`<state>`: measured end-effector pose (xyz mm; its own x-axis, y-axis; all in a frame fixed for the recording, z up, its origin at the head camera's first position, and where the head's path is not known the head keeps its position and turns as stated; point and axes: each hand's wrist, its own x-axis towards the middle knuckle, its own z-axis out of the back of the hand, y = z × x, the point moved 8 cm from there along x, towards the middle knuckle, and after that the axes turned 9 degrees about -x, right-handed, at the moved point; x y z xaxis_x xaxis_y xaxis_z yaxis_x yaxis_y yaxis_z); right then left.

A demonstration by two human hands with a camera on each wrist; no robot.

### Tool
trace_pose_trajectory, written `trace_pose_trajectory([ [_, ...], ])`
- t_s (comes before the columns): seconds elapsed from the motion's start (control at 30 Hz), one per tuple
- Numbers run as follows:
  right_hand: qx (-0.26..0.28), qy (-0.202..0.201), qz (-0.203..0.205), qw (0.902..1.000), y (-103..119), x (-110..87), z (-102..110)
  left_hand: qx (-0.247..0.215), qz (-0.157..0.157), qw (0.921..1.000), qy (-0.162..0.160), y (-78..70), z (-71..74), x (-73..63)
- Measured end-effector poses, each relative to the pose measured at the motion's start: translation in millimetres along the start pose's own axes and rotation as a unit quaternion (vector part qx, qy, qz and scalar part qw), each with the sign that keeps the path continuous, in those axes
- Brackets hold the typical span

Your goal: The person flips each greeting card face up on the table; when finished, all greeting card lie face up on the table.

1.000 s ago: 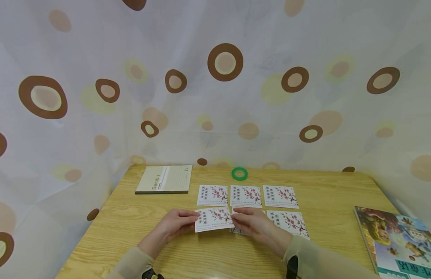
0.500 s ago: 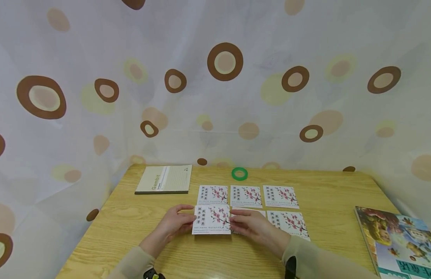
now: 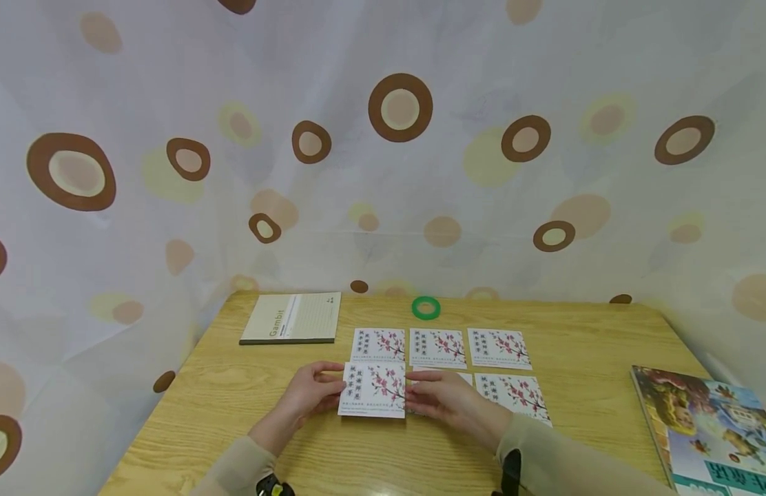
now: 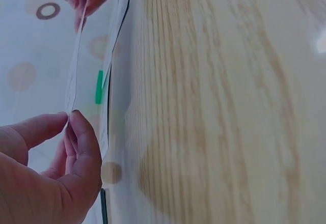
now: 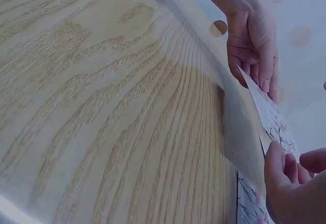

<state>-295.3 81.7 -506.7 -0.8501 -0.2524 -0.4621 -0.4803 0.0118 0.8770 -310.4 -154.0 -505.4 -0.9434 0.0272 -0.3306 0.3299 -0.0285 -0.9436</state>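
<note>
A white square card [image 3: 372, 391] printed with a pink blossom branch and dark characters is held between both hands in the head view. My left hand [image 3: 310, 394] pinches its left edge between thumb and fingers, and the left wrist view shows the card [image 4: 74, 71] edge-on, raised off the table. At the opposite edge, my right hand [image 3: 448, 399] grips with its fingertips. Partly hidden under that hand lies another card [image 3: 460, 377]. A matching card [image 3: 513, 396] lies right of it.
Behind stand out three like cards in a row: a left card [image 3: 379, 343], a middle card [image 3: 437, 348] and a right card [image 3: 499, 348]. Beyond them is a green tape roll [image 3: 426, 300]. A notebook [image 3: 304, 318] lies back left, a picture book [image 3: 711, 427] front right.
The held card has shifted slightly left and its tilt has straightened, its face now turned more toward the head camera. Both hands have moved a little with it.
</note>
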Motion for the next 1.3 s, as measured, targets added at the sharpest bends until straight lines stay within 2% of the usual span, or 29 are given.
trace_pose_trajectory([
  [0.3,-0.021,-0.008,-0.032,0.9992,-1.8,0.8,-0.2,0.000,0.010,0.9999,0.006,5.0,2.2,3.4],
  [0.57,-0.032,-0.005,-0.038,0.9987,-1.7,2.0,-0.8,0.009,0.018,0.9995,0.025,7.2,0.0,4.2],
  [0.97,-0.040,-0.015,-0.052,0.9977,-3.4,5.5,0.2,0.015,0.026,0.9994,0.015,8.0,3.2,4.5],
  [1.3,-0.051,-0.011,-0.061,0.9968,-2.6,5.5,0.3,0.009,0.027,0.9993,0.022,4.2,1.3,-0.2],
])
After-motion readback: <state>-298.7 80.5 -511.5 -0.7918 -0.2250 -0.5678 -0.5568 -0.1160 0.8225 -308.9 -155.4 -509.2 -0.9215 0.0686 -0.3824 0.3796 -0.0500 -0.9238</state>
